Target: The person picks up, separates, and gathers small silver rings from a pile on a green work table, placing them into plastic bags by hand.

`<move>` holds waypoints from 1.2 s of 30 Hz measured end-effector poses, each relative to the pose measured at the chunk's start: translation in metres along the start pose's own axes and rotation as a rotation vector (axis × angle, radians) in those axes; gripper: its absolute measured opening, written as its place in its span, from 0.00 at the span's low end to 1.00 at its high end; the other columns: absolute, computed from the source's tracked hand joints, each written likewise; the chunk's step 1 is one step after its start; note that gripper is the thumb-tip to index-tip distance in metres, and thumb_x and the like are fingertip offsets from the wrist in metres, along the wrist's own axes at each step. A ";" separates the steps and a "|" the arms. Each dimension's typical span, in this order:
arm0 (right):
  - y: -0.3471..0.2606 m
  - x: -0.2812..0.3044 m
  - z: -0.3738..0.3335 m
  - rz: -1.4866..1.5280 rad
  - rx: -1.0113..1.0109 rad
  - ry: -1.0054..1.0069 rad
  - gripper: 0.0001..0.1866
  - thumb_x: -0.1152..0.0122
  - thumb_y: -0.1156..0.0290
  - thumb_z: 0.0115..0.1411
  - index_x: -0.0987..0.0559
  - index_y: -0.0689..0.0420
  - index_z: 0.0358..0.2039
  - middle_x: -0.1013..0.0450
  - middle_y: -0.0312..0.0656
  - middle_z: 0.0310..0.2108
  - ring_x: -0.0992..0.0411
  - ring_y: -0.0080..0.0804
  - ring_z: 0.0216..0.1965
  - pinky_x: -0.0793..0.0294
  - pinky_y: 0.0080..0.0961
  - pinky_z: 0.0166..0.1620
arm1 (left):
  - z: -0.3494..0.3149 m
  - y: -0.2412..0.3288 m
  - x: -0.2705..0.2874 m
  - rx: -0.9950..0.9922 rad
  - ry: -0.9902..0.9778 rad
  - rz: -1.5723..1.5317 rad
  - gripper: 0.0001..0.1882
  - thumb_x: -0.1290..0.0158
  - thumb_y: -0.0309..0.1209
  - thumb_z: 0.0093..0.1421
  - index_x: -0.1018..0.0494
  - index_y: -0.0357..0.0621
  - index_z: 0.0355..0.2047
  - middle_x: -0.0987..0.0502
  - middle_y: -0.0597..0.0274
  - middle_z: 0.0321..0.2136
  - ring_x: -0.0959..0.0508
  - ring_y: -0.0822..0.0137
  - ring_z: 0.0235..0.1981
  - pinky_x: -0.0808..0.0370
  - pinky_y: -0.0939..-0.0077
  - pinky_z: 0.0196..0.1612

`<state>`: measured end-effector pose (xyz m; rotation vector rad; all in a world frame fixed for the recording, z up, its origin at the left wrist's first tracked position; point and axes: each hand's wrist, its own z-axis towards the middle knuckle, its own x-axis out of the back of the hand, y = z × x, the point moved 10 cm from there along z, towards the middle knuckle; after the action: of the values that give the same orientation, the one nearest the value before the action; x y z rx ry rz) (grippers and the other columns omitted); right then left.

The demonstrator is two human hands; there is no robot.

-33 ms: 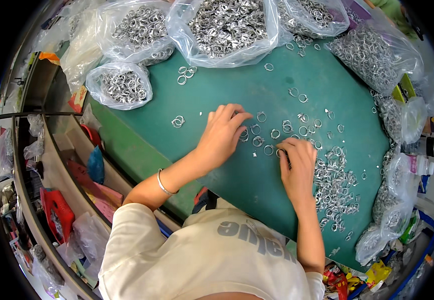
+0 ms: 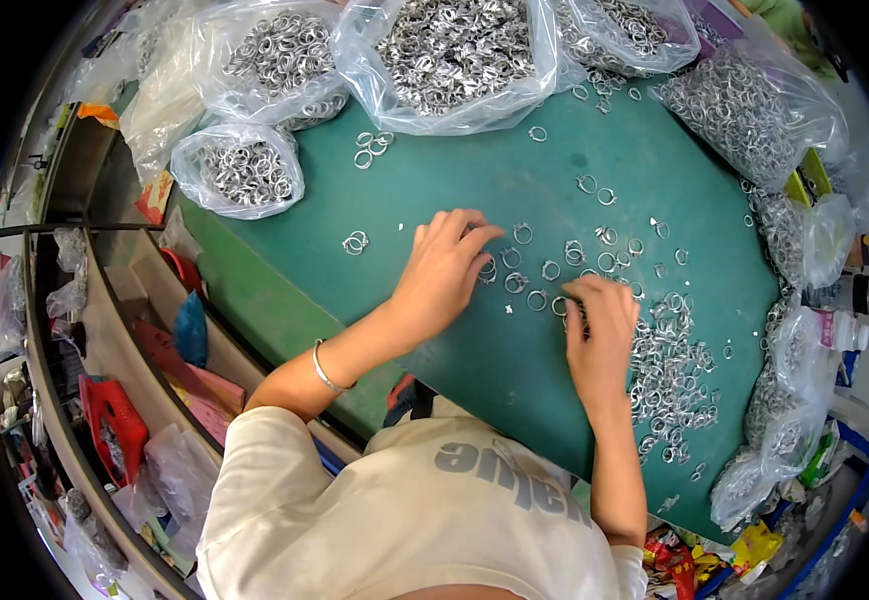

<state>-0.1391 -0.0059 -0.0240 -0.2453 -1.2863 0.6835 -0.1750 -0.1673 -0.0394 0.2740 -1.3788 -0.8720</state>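
My left hand (image 2: 442, 265) hovers low over the green tabletop (image 2: 454, 180), its fingers bent and the thumb apart from the index finger; no held thing shows. A silver metal ring (image 2: 487, 271) lies by that thumb, partly covered. My right hand (image 2: 599, 318) rests over the table with curved fingers, thumb and index apart. Beside its thumb lies another ring (image 2: 559, 307), partly hidden. Several loose rings (image 2: 537, 300) are scattered between and beyond both hands. To the right of my right hand spreads a heap of rings (image 2: 672, 370).
Clear plastic bags full of rings line the far side, among them a large middle bag (image 2: 454, 60) and a small left bag (image 2: 244, 172). More bags (image 2: 734, 110) run down the right edge. On the left stand shelves with a red basket (image 2: 114, 425).
My right hand has shifted slightly to the right, uncovering more of the ring by its thumb. My left hand is nearly still.
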 end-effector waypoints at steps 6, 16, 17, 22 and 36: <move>-0.003 -0.013 0.027 -0.173 0.065 -0.026 0.10 0.38 0.77 0.50 0.23 0.59 0.35 0.31 0.40 0.42 0.34 0.39 0.44 0.38 0.35 0.46 | -0.011 0.025 -0.008 -0.056 -0.024 -0.003 0.19 0.41 0.22 0.49 0.28 0.44 0.43 0.32 0.61 0.43 0.31 0.61 0.41 0.38 0.67 0.43; -0.005 -0.011 0.019 -0.145 0.091 0.013 0.09 0.36 0.75 0.48 0.24 0.58 0.31 0.31 0.40 0.41 0.35 0.39 0.44 0.40 0.38 0.48 | -0.017 0.039 -0.024 -0.089 -0.014 0.013 0.19 0.42 0.23 0.50 0.29 0.43 0.44 0.32 0.60 0.44 0.32 0.60 0.42 0.39 0.67 0.44; -0.006 -0.013 0.021 -0.152 0.095 0.000 0.08 0.36 0.75 0.48 0.24 0.58 0.31 0.31 0.40 0.40 0.34 0.39 0.44 0.40 0.38 0.48 | -0.016 0.041 -0.025 -0.089 -0.019 0.015 0.19 0.42 0.22 0.50 0.29 0.43 0.44 0.32 0.60 0.44 0.32 0.60 0.42 0.39 0.67 0.44; -0.004 0.002 0.011 -0.106 0.073 0.029 0.08 0.36 0.74 0.48 0.25 0.59 0.29 0.30 0.39 0.41 0.34 0.39 0.44 0.39 0.37 0.47 | -0.006 0.039 -0.025 -0.094 -0.033 0.042 0.19 0.43 0.23 0.51 0.29 0.42 0.45 0.32 0.59 0.44 0.32 0.59 0.44 0.39 0.66 0.43; 0.011 0.106 -0.169 -0.210 -0.307 0.249 0.08 0.34 0.78 0.46 0.24 0.56 0.27 0.28 0.41 0.36 0.32 0.40 0.40 0.37 0.35 0.44 | 0.024 0.075 -0.080 -0.357 -0.248 0.183 0.21 0.43 0.26 0.52 0.29 0.44 0.48 0.34 0.54 0.52 0.35 0.53 0.53 0.36 0.59 0.50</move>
<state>0.0280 0.0992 0.0057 -0.4252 -1.1534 0.2649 -0.1652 -0.0557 -0.0451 -0.2379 -1.4187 -1.0025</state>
